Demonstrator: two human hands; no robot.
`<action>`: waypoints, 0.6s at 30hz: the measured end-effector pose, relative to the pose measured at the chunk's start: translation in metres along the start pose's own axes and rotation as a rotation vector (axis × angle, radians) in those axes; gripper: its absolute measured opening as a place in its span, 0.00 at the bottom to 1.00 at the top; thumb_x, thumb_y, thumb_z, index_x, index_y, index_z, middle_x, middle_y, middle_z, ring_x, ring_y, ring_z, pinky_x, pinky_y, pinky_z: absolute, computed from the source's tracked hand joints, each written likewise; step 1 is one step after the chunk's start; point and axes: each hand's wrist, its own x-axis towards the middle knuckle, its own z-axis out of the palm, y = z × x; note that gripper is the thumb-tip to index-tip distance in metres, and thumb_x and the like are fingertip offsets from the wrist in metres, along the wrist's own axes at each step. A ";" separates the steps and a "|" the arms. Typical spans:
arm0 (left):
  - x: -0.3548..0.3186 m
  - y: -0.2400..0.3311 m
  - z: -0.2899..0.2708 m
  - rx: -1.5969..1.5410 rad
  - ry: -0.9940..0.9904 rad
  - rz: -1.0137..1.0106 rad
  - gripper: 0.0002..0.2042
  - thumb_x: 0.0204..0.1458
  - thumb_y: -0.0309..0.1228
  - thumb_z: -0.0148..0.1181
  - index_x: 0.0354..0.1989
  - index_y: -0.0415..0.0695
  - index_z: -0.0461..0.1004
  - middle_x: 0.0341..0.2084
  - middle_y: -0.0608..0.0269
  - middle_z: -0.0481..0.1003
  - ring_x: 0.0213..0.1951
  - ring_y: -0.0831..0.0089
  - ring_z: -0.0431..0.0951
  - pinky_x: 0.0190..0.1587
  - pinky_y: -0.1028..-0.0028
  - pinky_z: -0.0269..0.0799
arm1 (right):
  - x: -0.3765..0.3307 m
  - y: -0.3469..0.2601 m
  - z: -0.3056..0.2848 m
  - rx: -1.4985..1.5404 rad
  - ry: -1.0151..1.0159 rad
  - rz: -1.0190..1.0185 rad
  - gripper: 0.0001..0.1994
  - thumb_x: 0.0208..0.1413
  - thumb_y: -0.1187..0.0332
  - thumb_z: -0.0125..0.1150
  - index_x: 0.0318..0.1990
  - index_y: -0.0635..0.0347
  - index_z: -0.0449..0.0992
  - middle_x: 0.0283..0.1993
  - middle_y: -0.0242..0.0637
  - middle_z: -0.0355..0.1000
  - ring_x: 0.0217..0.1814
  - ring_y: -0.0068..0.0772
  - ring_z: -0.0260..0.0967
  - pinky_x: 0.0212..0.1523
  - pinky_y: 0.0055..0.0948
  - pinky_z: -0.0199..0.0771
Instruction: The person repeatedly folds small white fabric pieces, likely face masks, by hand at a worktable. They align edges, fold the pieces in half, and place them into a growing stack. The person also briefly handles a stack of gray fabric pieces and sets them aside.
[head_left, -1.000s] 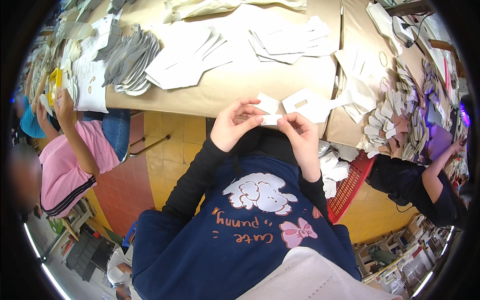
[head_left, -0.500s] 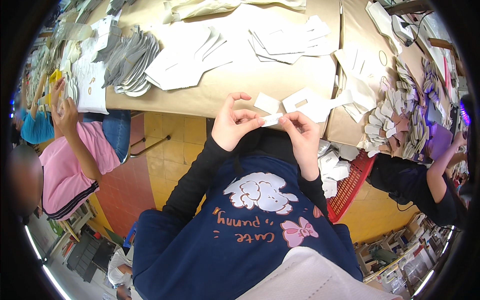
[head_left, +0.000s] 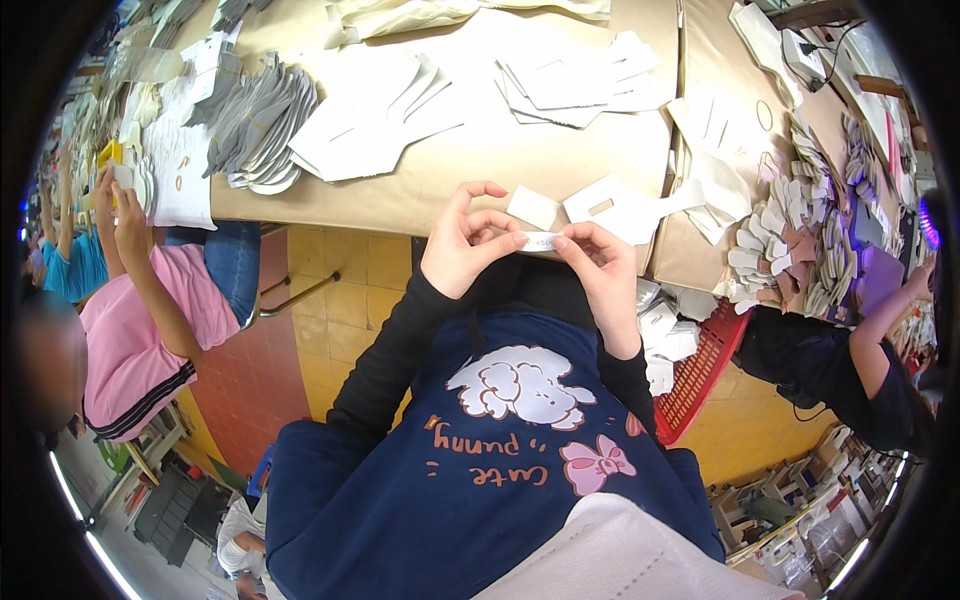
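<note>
A small white strip with dark print [head_left: 539,241] is stretched between my two hands at the table's front edge. My left hand [head_left: 467,240] pinches its left end between thumb and fingers, the index finger raised and curved. My right hand [head_left: 601,262] pinches the right end. Just beyond the strip lie a small white rectangular piece [head_left: 533,207] and a flat white cut piece with a slot [head_left: 612,208], whose narrow tail points right.
Stacks of white cut pieces [head_left: 365,130] and grey pieces [head_left: 268,125] lie on the paper-covered table [head_left: 440,185]. A red plastic basket [head_left: 705,375] stands at my right below heaped small pieces [head_left: 785,225]. Co-workers sit left, in a pink shirt [head_left: 140,340], and right.
The strip has turned to lie more level, its printed side now facing up more. My hands have shifted very slightly. The co-worker at left has moved their hands closer together.
</note>
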 end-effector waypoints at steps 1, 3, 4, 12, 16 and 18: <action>0.000 -0.001 0.000 0.011 0.001 0.004 0.27 0.54 0.19 0.67 0.59 0.43 0.61 0.33 0.66 0.79 0.28 0.90 0.66 0.35 0.85 0.62 | 0.000 0.000 0.000 0.000 -0.001 0.008 0.06 0.60 0.71 0.67 0.38 0.66 0.81 0.30 0.24 0.75 0.30 0.09 0.65 0.32 0.14 0.64; 0.000 -0.001 0.001 0.009 0.000 0.013 0.27 0.53 0.19 0.67 0.60 0.43 0.61 0.33 0.68 0.79 0.27 0.90 0.66 0.35 0.85 0.61 | 0.000 0.001 0.000 -0.008 -0.015 0.019 0.06 0.60 0.71 0.67 0.37 0.66 0.81 0.29 0.23 0.75 0.29 0.09 0.64 0.31 0.14 0.63; 0.000 -0.002 0.001 -0.001 0.017 0.020 0.27 0.53 0.19 0.67 0.59 0.43 0.61 0.33 0.67 0.79 0.27 0.90 0.65 0.34 0.86 0.61 | 0.000 0.001 -0.001 -0.009 -0.019 0.022 0.06 0.60 0.71 0.67 0.37 0.66 0.81 0.29 0.23 0.75 0.29 0.09 0.64 0.31 0.14 0.62; -0.003 -0.006 0.011 0.000 0.123 0.066 0.25 0.52 0.19 0.68 0.56 0.44 0.62 0.32 0.64 0.82 0.25 0.90 0.65 0.32 0.87 0.61 | 0.002 0.000 -0.006 -0.092 -0.007 0.010 0.05 0.60 0.73 0.66 0.36 0.66 0.82 0.30 0.25 0.76 0.32 0.11 0.66 0.35 0.15 0.64; 0.000 -0.004 0.009 0.006 0.098 -0.002 0.26 0.51 0.21 0.69 0.57 0.44 0.64 0.30 0.66 0.81 0.24 0.91 0.64 0.30 0.87 0.58 | 0.003 0.000 -0.006 -0.002 -0.028 0.043 0.05 0.59 0.74 0.67 0.38 0.67 0.82 0.33 0.28 0.78 0.35 0.13 0.70 0.39 0.16 0.68; 0.000 -0.002 0.005 0.083 0.082 -0.037 0.27 0.52 0.20 0.68 0.60 0.43 0.64 0.31 0.67 0.81 0.25 0.91 0.65 0.32 0.88 0.59 | 0.004 0.002 -0.006 -0.011 -0.028 0.099 0.06 0.59 0.74 0.67 0.39 0.68 0.82 0.33 0.29 0.78 0.35 0.15 0.72 0.39 0.16 0.70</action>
